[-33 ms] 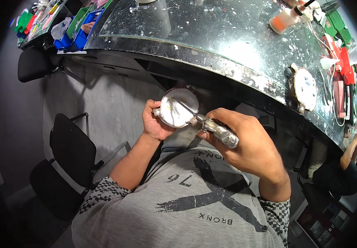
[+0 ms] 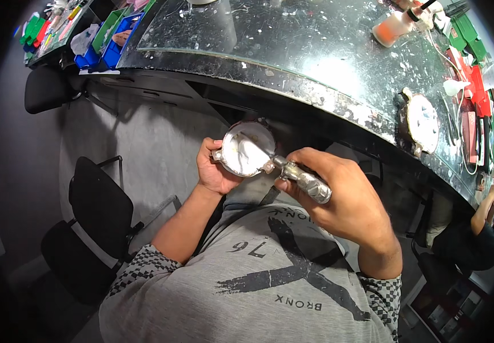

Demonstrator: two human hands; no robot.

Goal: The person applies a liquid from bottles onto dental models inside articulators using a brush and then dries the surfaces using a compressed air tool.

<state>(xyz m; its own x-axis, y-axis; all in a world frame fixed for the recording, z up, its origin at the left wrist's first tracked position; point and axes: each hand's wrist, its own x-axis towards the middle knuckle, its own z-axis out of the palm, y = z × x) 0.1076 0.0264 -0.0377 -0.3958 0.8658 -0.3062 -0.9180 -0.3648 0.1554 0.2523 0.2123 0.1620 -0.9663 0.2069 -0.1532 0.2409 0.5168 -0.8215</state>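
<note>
My left hand (image 2: 216,170) is wrapped around a round metal dental flask (image 2: 218,155) filled with white plaster (image 2: 240,153), held in front of my body just below the bench edge. The plaster surface shows a darker patch near its upper left. In my right hand (image 2: 345,191) is a thick silver air chisel (image 2: 307,184), gripped by its body, its narrow end at the flask's right rim. Its thin rod, reaching over the plaster, is blurred and hard to make out.
A second plaster-filled flask (image 2: 422,123) sits on the dark, white-spattered bench (image 2: 281,43). A bottle with orange content (image 2: 392,28) stands farther back. Blue bins (image 2: 122,41) are at far left, black chairs (image 2: 101,197) below. Another person's arm (image 2: 483,211) shows at far right.
The chisel's thin rod, clearly seen over the plaster before, is now blurred. The chisel has shifted very slightly; both hands keep their hold.
</note>
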